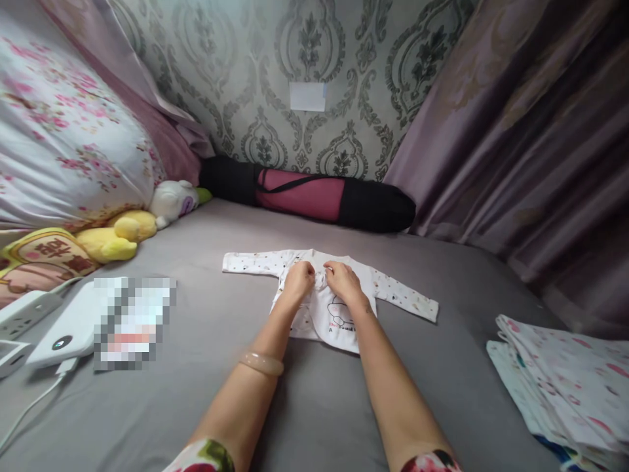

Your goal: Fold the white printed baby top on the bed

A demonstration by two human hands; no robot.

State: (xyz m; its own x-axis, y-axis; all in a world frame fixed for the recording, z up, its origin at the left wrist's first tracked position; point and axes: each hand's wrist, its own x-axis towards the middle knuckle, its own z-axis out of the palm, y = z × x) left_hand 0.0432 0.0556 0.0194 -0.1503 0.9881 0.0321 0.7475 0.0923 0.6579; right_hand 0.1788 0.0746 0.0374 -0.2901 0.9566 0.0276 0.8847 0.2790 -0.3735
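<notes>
Long-sleeved baby top (320, 316): laid flat, well short of the bed's (452, 380) far edge. Chest fabric pinched by left hand (299, 280) and right hand (344, 282). Judged light, soft, limp; best gripped at shoulders.

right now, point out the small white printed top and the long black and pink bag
Small white printed top (320, 317), head view: front, lower middle.
Long black and pink bag (304, 198), head view: pink middle section.

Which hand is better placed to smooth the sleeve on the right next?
Probably the right hand: it is nearer that sleeve, over the right half of the shirt. The left hand would have to reach past it.
</notes>
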